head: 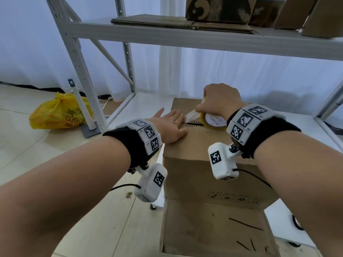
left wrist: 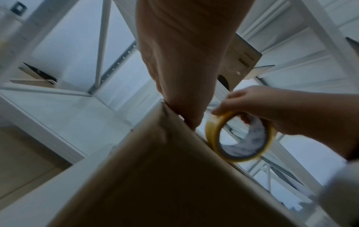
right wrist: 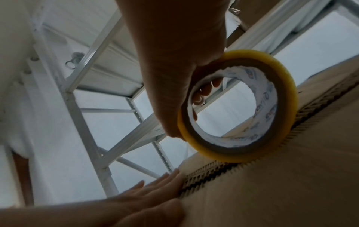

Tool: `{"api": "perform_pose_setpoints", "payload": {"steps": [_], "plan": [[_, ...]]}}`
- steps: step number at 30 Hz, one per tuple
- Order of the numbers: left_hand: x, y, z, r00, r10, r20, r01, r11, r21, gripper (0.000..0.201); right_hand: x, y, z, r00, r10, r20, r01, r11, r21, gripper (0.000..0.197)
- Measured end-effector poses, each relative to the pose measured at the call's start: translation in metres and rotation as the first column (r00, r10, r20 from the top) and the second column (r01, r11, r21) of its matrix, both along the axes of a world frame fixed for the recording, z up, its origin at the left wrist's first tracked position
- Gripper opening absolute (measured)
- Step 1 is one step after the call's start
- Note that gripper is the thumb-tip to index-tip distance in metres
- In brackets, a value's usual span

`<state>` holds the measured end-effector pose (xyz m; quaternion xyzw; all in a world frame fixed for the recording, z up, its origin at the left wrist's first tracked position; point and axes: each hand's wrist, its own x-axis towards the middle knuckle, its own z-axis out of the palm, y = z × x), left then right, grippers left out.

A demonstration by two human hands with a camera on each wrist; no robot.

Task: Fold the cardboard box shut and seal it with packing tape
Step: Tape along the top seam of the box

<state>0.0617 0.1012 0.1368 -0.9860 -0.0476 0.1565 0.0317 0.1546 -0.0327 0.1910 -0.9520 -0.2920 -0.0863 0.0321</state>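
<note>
White shelving (head: 185,37) surrounds cardboard box (head: 194,145); yellow bag (head: 59,112) nearby.

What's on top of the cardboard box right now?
On the cardboard box the left hand lies flat at the flap seam, and the right hand holds a tape roll standing on the seam. The box's contents are hidden under the closed flaps.

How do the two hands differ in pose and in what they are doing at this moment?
The left hand lies flat, fingers straight, pressing the cardboard box top; the right hand curls around the tape roll. The left holds nothing; the right grips the roll, standing it on edge on the seam. Both are at the box's top.
</note>
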Motion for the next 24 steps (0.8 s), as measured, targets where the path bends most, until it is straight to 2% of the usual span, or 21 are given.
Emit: {"api": "perform_pose_setpoints", "payload": {"steps": [5,9,15,18,20,22,24], "plan": [[0.002,-0.024,-0.004,0.999,-0.033,-0.007,0.032,0.996,-0.079,0.075,-0.011,0.012,-0.003,0.997,0.056,0.047,-0.051,0.993,-0.108,0.02],[-0.006,-0.008,0.003,0.996,-0.081,0.023,0.082,0.995,-0.062,0.075,-0.01,0.005,0.002,0.999,0.011,0.035,-0.009,0.997,-0.071,0.025],[-0.007,0.001,0.01,0.994,-0.064,0.085,0.061,0.998,0.027,0.064,-0.002,-0.011,-0.001,0.999,0.035,-0.029,-0.033,0.996,0.085,0.037],[-0.002,0.001,0.007,0.988,0.001,0.155,0.004,1.0,-0.029,0.058,-0.001,-0.029,-0.005,0.983,0.12,-0.139,-0.072,0.948,0.31,0.059],[-0.001,0.0,0.005,0.972,0.066,0.227,-0.045,0.994,-0.096,0.054,0.001,-0.052,-0.01,0.964,0.17,-0.206,-0.067,0.9,0.43,0.063],[0.0,-0.006,0.001,0.948,0.132,0.289,-0.087,0.983,-0.164,0.055,0.003,-0.076,-0.019,0.971,0.114,-0.21,-0.009,0.896,0.444,0.054],[0.002,-0.014,-0.004,0.936,0.185,0.298,-0.126,0.97,-0.208,0.067,0.004,-0.093,-0.028,0.976,-0.082,-0.199,0.147,0.93,0.336,0.051]]}}
